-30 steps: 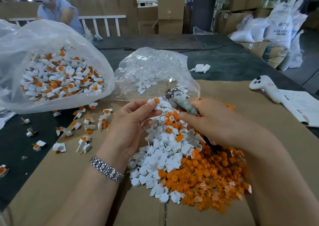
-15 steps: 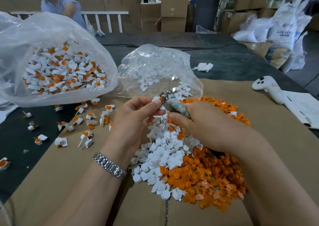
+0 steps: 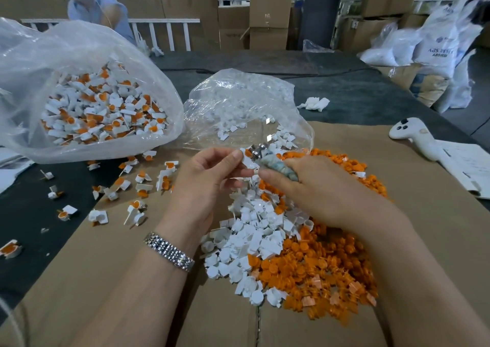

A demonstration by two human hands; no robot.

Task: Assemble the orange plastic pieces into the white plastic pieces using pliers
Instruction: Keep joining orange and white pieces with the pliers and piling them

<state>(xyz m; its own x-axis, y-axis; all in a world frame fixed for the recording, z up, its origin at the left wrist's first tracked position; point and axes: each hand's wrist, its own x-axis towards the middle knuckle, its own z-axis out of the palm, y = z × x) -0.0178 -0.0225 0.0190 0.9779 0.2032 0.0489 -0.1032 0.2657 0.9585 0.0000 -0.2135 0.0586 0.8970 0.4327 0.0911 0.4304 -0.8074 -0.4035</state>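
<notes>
1. White plastic, one small piece (image 3: pixel 245 161), sits pinched between the thumb and fingertips of our left hand (image 3: pixel 209 179), raised above the loose heap of white pieces (image 3: pixel 249 238) on the cardboard sheet (image 3: pixel 111 267).
2. Our right hand (image 3: pixel 315 187) has its fingers wrapped around the pliers (image 3: pixel 267 161), whose metal nose meets that piece; a speck of orange shows at the nose, so we judge an insert is being pressed in.
3. The orange pieces (image 3: pixel 318 269) lie heaped just beside and under the white ones; finished units fill the large clear bag (image 3: pixel 87 89) at left, and more are scattered near it.
4. Risks we see from here:
   - The insert may go in crooked if the nose meets it at an angle.
   - A light pinch could let the piece twist away and drop into the heap.
   - Our left fingertips sit right by the nose, so a slip could nip them.
   - Too hard a squeeze might crack the thin white plastic.
</notes>
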